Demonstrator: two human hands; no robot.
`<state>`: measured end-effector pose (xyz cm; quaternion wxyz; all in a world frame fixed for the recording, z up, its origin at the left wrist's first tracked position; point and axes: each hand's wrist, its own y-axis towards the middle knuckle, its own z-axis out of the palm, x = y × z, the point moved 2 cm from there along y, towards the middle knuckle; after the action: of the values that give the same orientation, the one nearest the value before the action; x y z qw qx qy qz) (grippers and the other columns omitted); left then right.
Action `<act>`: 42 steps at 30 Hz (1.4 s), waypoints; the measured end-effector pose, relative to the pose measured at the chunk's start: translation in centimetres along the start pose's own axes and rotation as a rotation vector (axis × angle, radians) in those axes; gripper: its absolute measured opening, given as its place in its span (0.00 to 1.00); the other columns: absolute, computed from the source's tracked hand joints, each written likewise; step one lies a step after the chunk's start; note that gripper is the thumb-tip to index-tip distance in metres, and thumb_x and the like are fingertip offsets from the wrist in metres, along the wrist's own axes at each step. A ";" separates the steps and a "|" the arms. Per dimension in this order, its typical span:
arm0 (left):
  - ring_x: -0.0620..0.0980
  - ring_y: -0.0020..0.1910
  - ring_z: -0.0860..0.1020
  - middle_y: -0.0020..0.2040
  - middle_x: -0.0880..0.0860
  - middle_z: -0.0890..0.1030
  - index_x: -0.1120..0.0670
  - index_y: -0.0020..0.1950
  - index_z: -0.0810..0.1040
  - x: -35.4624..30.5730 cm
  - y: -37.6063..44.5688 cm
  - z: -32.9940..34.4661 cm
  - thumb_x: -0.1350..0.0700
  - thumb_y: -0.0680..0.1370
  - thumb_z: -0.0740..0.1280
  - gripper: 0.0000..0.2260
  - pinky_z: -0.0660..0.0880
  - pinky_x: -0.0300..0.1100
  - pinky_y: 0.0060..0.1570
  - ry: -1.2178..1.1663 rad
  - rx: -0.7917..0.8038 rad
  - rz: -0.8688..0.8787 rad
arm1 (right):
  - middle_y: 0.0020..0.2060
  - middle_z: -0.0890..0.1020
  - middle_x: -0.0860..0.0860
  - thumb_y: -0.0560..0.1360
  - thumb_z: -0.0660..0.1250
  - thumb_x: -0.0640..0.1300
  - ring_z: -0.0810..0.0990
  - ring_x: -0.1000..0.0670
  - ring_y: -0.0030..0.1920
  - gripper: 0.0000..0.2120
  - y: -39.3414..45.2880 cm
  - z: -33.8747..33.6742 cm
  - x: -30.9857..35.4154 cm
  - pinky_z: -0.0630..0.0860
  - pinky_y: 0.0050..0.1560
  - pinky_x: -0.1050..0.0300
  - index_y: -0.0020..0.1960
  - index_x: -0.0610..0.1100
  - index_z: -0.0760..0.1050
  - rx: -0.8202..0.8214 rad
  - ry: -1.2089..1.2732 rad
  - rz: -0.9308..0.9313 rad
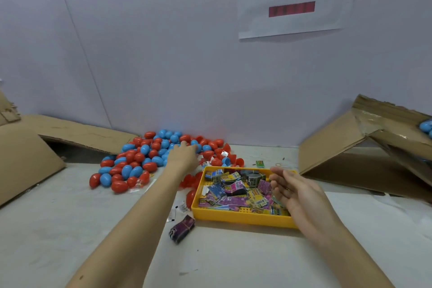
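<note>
Plastic eggs, red and blue, heaped on the bench by the wall
Left hand rests on the heap, grip hidden; right hand hangs loose and empty over the yellow tray. Light, slick shells may roll: cup one round its middle

The scene is taken from one wide-angle camera worn on the head, pointed forward and down across the table toward the wall — the left hand and right hand are caught near the lens, the yellow tray framed just below centre.
</note>
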<state>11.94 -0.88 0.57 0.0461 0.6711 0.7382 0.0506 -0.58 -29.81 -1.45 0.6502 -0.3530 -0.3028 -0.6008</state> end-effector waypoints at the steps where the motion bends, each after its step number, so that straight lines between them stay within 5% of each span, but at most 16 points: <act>1: 0.62 0.69 0.72 0.72 0.60 0.70 0.53 0.77 0.66 0.4 0.5 0.6 0.55 0.85 0.59 0.20 0.70 0.54 0.67 0.006 0.003 -0.010 | 0.41 0.86 0.43 0.84 0.60 0.37 0.85 0.51 0.38 0.12 0.1 -0.1 -0.1 0.82 0.37 0.62 0.57 0.33 0.81 0.006 0.002 -0.003; 7: 0.59 0.61 0.77 0.63 0.60 0.78 0.60 0.66 0.74 0.9 1.2 2.1 0.66 0.80 0.64 0.15 0.73 0.48 0.57 -0.172 -0.157 0.005 | 0.42 0.86 0.42 0.84 0.61 0.38 0.85 0.51 0.38 0.12 0.5 -0.2 -0.4 0.82 0.37 0.61 0.55 0.34 0.82 0.016 0.004 -0.009; 14: 0.52 0.56 0.79 0.58 0.55 0.82 0.59 0.61 0.80 -0.7 -2.9 -1.0 0.62 0.80 0.69 0.10 0.77 0.43 0.54 -0.437 -0.241 0.158 | 0.41 0.85 0.42 0.84 0.60 0.37 0.85 0.51 0.38 0.12 0.2 -0.1 -0.2 0.82 0.36 0.61 0.56 0.33 0.82 0.015 0.017 -0.006; 19: 0.43 0.47 0.80 0.54 0.46 0.81 0.52 0.61 0.82 -4.1 -10.7 -2.8 0.56 0.79 0.72 0.10 0.78 0.31 0.45 -0.895 -0.226 0.240 | 0.43 0.85 0.41 0.85 0.60 0.37 0.85 0.51 0.39 0.13 -0.3 -0.1 -0.1 0.82 0.38 0.61 0.56 0.33 0.82 0.024 0.004 -0.024; 25: 0.46 0.46 0.85 0.47 0.47 0.85 0.51 0.62 0.81 -6.6 -16.3 -1.8 0.54 0.84 0.65 0.09 0.80 0.35 0.45 -1.361 -0.087 0.219 | 0.48 0.87 0.47 0.84 0.62 0.36 0.86 0.48 0.50 0.12 -1.9 1.3 -0.3 0.82 0.48 0.61 0.59 0.44 0.83 0.122 -0.533 -0.323; 29: 0.47 0.44 0.85 0.45 0.48 0.84 0.50 0.58 0.81 -6.9 -16.6 -1.4 0.49 0.83 0.63 0.10 0.81 0.37 0.45 -1.361 -0.073 0.228 | 0.55 0.85 0.56 0.82 0.67 0.37 0.84 0.54 0.57 0.15 -3.7 3.4 -1.2 0.81 0.56 0.61 0.65 0.51 0.81 0.245 -0.779 -0.494; 34: 0.45 0.37 0.81 0.38 0.48 0.83 0.48 0.56 0.81 -6.9 -16.9 -1.7 0.43 0.80 0.60 0.15 0.79 0.35 0.39 -1.391 -0.035 0.230 | 0.57 0.84 0.52 0.79 0.71 0.43 0.84 0.52 0.55 0.12 -4.3 4.4 -1.6 0.82 0.58 0.54 0.62 0.50 0.82 0.122 -0.839 -0.511; 38: 0.50 0.45 0.84 0.50 0.54 0.83 0.51 0.62 0.77 -7.0 -17.1 -2.3 0.48 0.85 0.58 0.13 0.81 0.37 0.46 -1.509 -0.024 0.292 | 0.50 0.86 0.55 0.79 0.72 0.46 0.84 0.56 0.52 0.10 -4.4 4.1 -1.0 0.81 0.55 0.60 0.59 0.47 0.83 0.034 -0.848 -0.543; 42: 0.52 0.50 0.84 0.54 0.52 0.80 0.47 0.64 0.74 -7.3 -17.4 -2.0 0.55 0.83 0.67 0.11 0.82 0.43 0.52 -1.417 0.015 0.428 | 0.43 0.87 0.53 0.79 0.71 0.47 0.85 0.53 0.44 0.08 -4.1 3.7 -0.8 0.82 0.48 0.58 0.55 0.44 0.84 0.020 -0.785 -0.501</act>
<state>-4.82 -9.77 0.21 0.4960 0.6725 0.3846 -0.3921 -4.62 -26.43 0.34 0.3249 -0.4632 -0.6076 -0.5573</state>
